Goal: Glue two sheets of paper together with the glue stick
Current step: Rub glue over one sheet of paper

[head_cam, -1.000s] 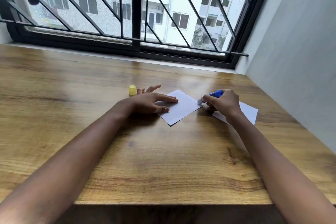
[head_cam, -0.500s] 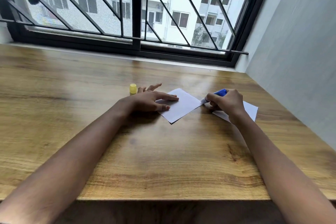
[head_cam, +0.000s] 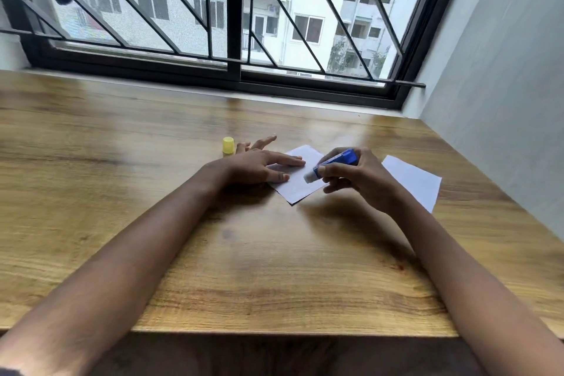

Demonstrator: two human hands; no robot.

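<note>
A wooden table with a warm grain is seen set against a black-framed barred window. On it, a small white rectangular sheet of paper is laid at an angle near the middle. The sheet is pinned at its left side by the left hand, which is laid flat with fingers spread and empty — nothing is gripped by it. A blue plastic glue stick is clamped in the closed fingers of the right hand, tilted with its white glue tip pointing down and to the left over the right part of that sheet; whether the tip is touching the paper cannot be told. A second white sheet of paper is seen lying flat to the right, partly hidden behind the right hand and apart from the first sheet. A small yellow plastic cap is stood upright on the table just beyond the left hand.
</note>
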